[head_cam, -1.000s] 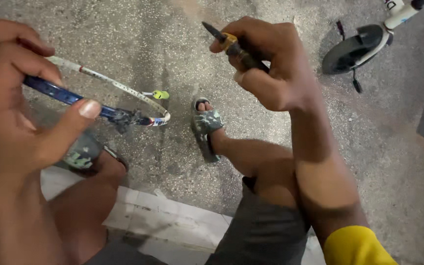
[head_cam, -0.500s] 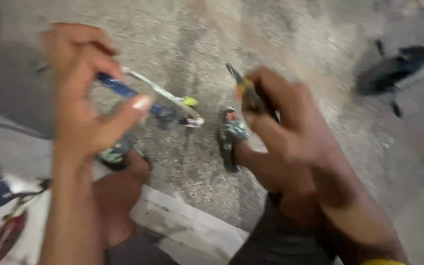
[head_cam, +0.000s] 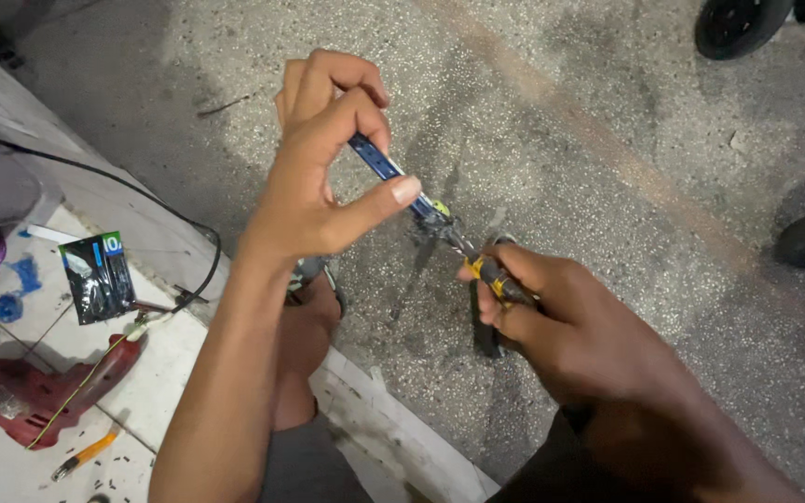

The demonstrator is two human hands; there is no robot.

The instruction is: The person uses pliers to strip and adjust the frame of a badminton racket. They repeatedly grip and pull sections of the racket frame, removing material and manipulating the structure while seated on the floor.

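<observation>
My left hand grips a thin blue and silver frame piece between the fingers and thumb, held above the speckled concrete ground. My right hand is shut on a screwdriver with a yellow and black handle. The screwdriver's tip meets the dark joint at the lower end of the blue piece. My knees and a sandalled foot show below the hands.
A red power drill with a cable, a black foil packet and a small orange tool lie on white tiles at the lower left. A black cord runs over the step. A scooter wheel stands at the top right.
The view swung to the left, bringing the tiles and drill into sight. My right hand brought the screwdriver down and in, and its tip now touches the joint of the blue piece.
</observation>
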